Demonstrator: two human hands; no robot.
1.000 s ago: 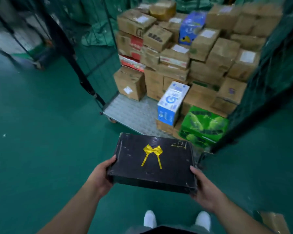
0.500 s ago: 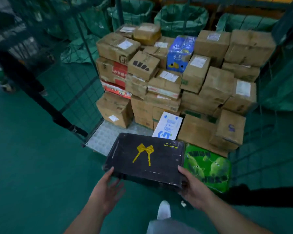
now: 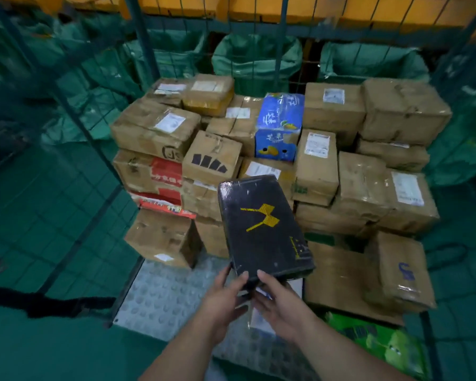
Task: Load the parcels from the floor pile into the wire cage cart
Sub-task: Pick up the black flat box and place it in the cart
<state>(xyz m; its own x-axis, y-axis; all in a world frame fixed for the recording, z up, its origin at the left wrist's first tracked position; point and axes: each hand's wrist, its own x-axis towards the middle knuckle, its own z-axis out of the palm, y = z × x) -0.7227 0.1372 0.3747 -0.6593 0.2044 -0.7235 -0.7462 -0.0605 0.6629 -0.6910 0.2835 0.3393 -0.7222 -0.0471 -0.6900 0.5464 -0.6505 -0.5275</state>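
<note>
A wire cage cart (image 3: 94, 221) of thin dark mesh stands on a green floor. Its left wall slants across the left of the view. The cart's base is a pale metal plate (image 3: 160, 295) with raised round studs, bare at its front left corner. Taped brown cardboard parcels (image 3: 154, 127), creased and labelled, are stacked along the plate's back. The left hand (image 3: 220, 301) and right hand (image 3: 280, 306) both grasp the near corner of a flat black box (image 3: 261, 229), thumbs on top. The box is glossy with plastic wrap, bears a yellow mark, and tilts upward over the plate in front of the stack. A blue carton (image 3: 279, 125) sits high in the stack. A green carton (image 3: 382, 345) lies at the plate's front right corner.
</note>
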